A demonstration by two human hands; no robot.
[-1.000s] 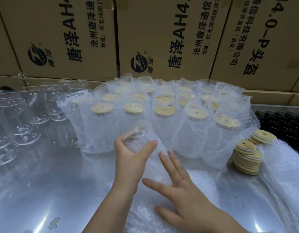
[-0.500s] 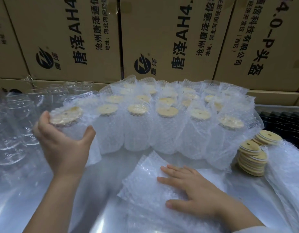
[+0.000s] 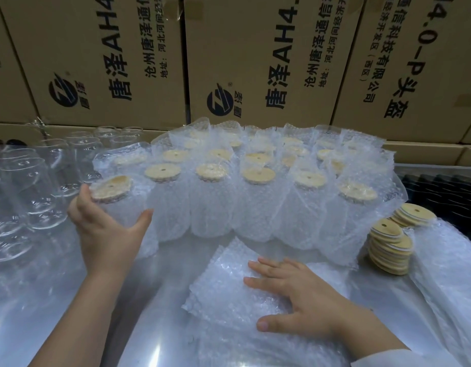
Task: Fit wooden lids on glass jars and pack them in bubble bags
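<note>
Glass under bubble film makes the jar (image 3: 122, 207), at the row's (image 3: 258, 205) left end, fragile and probably slippery, best held round its body as the left hand (image 3: 107, 238) clasps it with curled fingers, while the right hand (image 3: 307, 300) lies flat, fingers spread, on bags (image 3: 223, 284).

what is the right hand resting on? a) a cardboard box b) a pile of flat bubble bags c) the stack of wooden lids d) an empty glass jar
b: the right hand lies flat, fingers spread, on the pile of bubble bags, apart from the lid stack
</note>
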